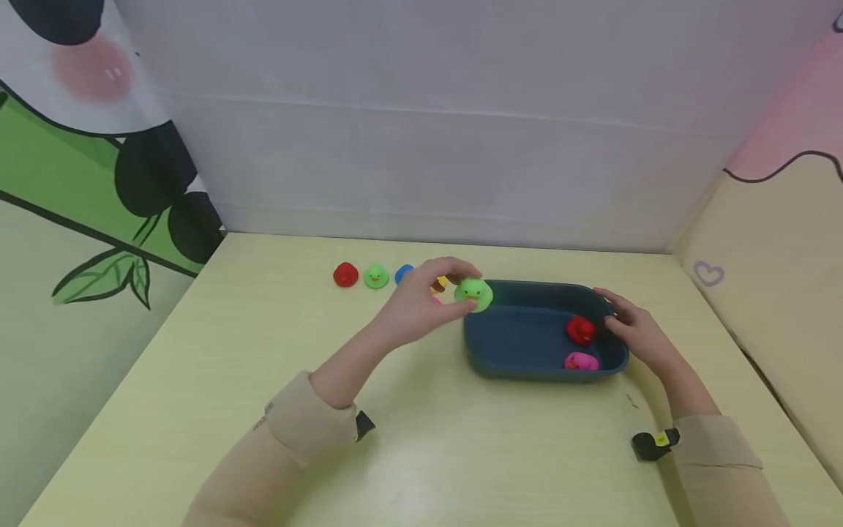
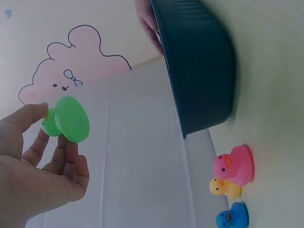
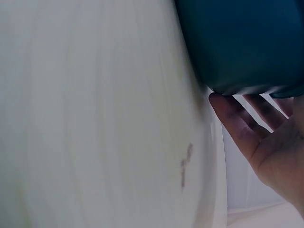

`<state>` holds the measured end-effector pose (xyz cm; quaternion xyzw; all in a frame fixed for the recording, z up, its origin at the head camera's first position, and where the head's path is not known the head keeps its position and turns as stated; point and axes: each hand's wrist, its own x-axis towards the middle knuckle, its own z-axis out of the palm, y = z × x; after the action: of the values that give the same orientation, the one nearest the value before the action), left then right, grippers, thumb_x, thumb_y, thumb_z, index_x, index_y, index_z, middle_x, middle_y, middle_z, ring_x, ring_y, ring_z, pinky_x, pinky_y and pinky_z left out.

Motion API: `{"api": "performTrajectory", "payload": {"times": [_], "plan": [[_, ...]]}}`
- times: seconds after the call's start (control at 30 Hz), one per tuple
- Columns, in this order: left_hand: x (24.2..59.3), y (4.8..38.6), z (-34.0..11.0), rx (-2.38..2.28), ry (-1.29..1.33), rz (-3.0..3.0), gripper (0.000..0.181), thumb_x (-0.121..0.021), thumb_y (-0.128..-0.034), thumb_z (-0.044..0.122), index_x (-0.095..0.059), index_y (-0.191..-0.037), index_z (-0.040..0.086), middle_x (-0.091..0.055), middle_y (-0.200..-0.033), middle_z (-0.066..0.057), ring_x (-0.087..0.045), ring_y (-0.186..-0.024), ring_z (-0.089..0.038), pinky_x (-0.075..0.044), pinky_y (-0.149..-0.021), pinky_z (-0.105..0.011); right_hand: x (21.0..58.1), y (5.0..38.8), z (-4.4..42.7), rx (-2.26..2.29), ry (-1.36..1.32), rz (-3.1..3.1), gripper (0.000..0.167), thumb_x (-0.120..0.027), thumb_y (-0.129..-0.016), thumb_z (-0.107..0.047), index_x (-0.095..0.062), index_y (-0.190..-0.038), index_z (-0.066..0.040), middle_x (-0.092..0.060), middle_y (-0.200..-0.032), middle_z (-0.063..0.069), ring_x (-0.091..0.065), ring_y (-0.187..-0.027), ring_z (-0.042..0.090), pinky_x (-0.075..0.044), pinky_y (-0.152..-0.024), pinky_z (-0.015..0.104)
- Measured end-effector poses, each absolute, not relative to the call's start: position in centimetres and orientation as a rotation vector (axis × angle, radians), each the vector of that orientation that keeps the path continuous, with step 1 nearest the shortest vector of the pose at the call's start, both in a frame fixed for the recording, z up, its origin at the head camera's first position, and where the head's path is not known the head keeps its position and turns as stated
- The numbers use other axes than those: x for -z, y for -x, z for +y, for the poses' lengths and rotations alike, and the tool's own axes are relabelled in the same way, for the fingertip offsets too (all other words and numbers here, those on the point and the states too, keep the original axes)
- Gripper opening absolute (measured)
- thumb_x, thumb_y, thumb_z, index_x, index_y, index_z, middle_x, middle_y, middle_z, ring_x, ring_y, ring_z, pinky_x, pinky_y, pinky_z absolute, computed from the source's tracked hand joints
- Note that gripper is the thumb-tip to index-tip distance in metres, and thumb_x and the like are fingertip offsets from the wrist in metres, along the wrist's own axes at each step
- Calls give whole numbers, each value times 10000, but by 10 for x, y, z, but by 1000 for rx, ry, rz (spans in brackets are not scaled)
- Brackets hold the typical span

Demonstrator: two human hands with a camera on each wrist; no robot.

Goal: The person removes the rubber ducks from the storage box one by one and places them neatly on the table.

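The left hand (image 1: 419, 304) pinches a light green, round toy duck with a flat bottom (image 1: 474, 294) between its thumb and fingers. The duck is up in the air, near the left far corner of a dark blue-green, deep plastic box with round corners (image 1: 516, 337).

The right hand (image 1: 635, 331) holds the right end of the box. Its thumb is over the rim and its other fingers are on the outside, spread a little with gaps between them.

Two ducks are in the right part of the box. A shiny red toy duck (image 1: 580, 331) is farther away, and a bright pink toy duck (image 1: 582, 361) is nearer.

More ducks are on the pale yellow, wood-look table (image 1: 421, 454), left of the box. From left to right there is a round red toy (image 1: 345, 274), a small green duck with a face (image 1: 376, 276) and a small blue duck (image 2: 232, 216). Then come a small yellow duck (image 2: 225, 188) and a pink duck with an orange beak (image 2: 233, 165), both partly hidden by the left hand in the head view. The pink one is nearer than the yellow one.

A whitish cloth wall (image 1: 421, 161) is at the far side.
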<state>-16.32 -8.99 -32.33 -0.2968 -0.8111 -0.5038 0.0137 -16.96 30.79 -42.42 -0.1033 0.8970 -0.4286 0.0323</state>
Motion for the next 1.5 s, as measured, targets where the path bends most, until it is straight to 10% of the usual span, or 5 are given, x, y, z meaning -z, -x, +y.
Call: {"api": "performTrajectory", "payload": {"times": [0.27,0.4,1.23,1.5], "plan": [[331,165,-113,1571,872,-2492,356,-738,-818,202,-619,-1153,190,-619,-1062,82,-554,-946,-107,-451,-850,-369,426,168,307,1287,296,2753,511,-439,-997,-160,-284,-1480,-103,-267,-1490,276,-316,-1306,517,-367,-993,541],[338,169,-127,1521,827,-2491,368,-742,-812,178,-615,-1156,160,-631,-1046,52,-564,-934,-133,-451,-852,-345,426,168,306,1302,297,2747,513,-436,-997,-149,-276,-1481,-94,-255,-1494,277,-300,-1310,526,-316,-986,609],[399,213,-171,1172,781,-2779,350,-740,-815,153,-618,-1137,93,-618,-1054,-22,-541,-1003,-209,-465,-908,-473,424,167,303,1293,296,2754,507,-429,-996,-148,-282,-1477,-85,-272,-1488,272,-303,-1311,520,-318,-989,589],[412,231,-175,1139,754,-2879,363,-738,-810,123,-612,-1145,63,-627,-1075,-60,-550,-1018,-243,-468,-922,-451,425,168,302,1316,315,2754,501,-445,-995,-165,-304,-1470,-88,-269,-1494,261,-290,-1321,515,-374,-909,122]]}}
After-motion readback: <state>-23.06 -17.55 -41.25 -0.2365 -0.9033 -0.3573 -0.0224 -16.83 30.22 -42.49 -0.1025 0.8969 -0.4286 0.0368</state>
